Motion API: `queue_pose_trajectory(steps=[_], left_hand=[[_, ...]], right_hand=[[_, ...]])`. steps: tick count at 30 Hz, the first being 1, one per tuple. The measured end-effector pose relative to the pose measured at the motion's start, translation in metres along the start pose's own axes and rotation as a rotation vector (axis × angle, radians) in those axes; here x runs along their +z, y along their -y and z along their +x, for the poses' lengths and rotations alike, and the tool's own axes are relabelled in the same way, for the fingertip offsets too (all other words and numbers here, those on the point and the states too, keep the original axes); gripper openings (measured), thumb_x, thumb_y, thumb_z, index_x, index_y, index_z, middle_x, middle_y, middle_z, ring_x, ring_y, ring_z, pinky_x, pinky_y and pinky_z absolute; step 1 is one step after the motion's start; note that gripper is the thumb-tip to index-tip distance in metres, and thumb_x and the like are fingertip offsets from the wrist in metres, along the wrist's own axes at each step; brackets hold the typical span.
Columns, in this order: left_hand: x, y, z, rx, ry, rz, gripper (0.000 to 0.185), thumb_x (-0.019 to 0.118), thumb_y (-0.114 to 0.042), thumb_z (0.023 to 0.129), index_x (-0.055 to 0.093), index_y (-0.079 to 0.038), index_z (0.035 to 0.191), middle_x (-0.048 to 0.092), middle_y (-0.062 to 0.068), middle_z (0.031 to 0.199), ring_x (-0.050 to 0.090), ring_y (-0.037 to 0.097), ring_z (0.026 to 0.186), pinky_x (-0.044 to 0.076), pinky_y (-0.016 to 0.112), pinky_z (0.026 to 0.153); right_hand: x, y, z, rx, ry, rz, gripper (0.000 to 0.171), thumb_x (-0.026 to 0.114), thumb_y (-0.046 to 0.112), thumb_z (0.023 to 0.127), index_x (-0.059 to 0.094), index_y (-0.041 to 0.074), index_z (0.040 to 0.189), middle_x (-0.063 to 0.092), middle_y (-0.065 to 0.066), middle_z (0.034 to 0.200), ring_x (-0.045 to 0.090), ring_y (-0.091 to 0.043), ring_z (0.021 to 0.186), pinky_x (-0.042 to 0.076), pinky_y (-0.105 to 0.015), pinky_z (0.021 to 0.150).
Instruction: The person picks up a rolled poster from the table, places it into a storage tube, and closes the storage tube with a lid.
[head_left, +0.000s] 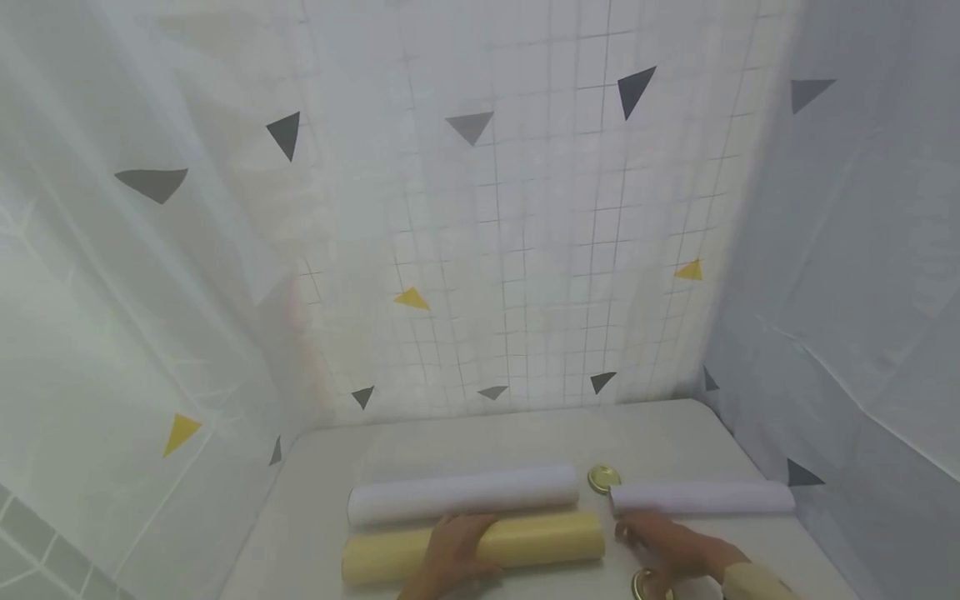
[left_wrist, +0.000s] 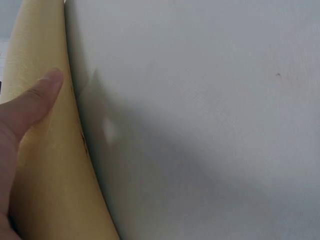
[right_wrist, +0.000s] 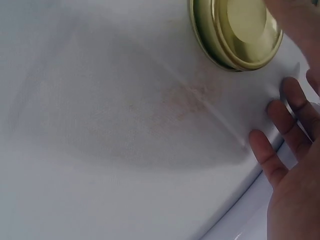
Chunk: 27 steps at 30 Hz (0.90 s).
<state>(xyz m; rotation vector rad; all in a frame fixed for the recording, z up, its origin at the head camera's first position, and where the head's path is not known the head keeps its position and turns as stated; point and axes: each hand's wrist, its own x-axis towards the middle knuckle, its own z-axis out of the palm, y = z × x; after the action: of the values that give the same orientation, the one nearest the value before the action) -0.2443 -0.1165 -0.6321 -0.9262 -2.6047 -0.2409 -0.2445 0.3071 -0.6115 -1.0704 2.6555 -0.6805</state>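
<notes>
A yellow roll (head_left: 543, 540) lies across the table, and my left hand (head_left: 456, 546) grips it near the middle, fingers over its top. In the left wrist view the thumb (left_wrist: 37, 100) lies along the side of the yellow roll (left_wrist: 55, 180). My right hand (head_left: 671, 546) reaches over a round gold metal lid (head_left: 639, 583) at the near side. In the right wrist view the thumb overlaps the gold lid (right_wrist: 240, 32), while the spread fingers (right_wrist: 267, 155) have their tips at the white surface. Nothing shows in the right hand's grasp.
Behind the yellow roll lies a thick white roll (head_left: 461, 493). A thinner white roll (head_left: 705, 497) lies at the right, with a second gold lid (head_left: 603, 478) by its left end. Sheeting with triangle prints (head_left: 525, 275) hangs around the white table (head_left: 480, 437).
</notes>
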Motion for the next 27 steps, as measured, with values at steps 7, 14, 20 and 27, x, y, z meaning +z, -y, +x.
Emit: queue_pose_trajectory(steps=[7,14,20,27], left_hand=[[0.0028,-0.0002,-0.001,-0.032,0.035,-0.021,0.075,0.082,-0.065,0.07,0.068,-0.02,0.128,0.077,-0.008,0.12,0.072,0.012,0.105,0.055,0.033,0.092],[0.0011,-0.0011,0.0,-0.046,0.037,-0.012,0.073,0.083,-0.063,0.07,0.068,-0.021,0.128,0.077,-0.008,0.12,0.072,0.012,0.106,0.055,0.034,0.093],[-0.0025,-0.0018,0.0021,-0.069,0.063,-0.04,0.075,0.084,-0.063,0.069,0.068,-0.022,0.129,0.077,-0.008,0.121,0.072,0.012,0.107,0.055,0.034,0.094],[-0.0028,-0.0014,0.0007,-0.034,0.015,-0.032,0.075,0.083,-0.065,0.068,0.069,-0.021,0.127,0.077,-0.008,0.119,0.072,0.013,0.105,0.055,0.033,0.09]], right_hand=[[0.0065,-0.0045,-0.0024,0.0,-0.002,-0.095,0.044,0.086,0.041,0.073,0.064,0.025,0.108,0.064,0.003,0.118,0.059,-0.014,0.109,0.053,-0.038,0.096],[0.0022,0.001,-0.0024,-0.069,-0.048,-0.065,0.055,0.087,0.051,0.07,0.063,0.022,0.11,0.062,0.006,0.11,0.053,-0.006,0.099,0.05,-0.032,0.086],[0.0055,-0.0029,-0.002,-0.161,-0.107,-0.091,0.046,0.084,0.045,0.074,0.065,0.02,0.107,0.062,0.002,0.104,0.056,-0.009,0.094,0.051,-0.03,0.08],[0.0048,-0.0027,0.0001,0.043,0.017,0.036,0.035,0.083,0.04,0.08,0.067,0.023,0.106,0.06,0.01,0.102,0.05,-0.001,0.089,0.047,-0.025,0.076]])
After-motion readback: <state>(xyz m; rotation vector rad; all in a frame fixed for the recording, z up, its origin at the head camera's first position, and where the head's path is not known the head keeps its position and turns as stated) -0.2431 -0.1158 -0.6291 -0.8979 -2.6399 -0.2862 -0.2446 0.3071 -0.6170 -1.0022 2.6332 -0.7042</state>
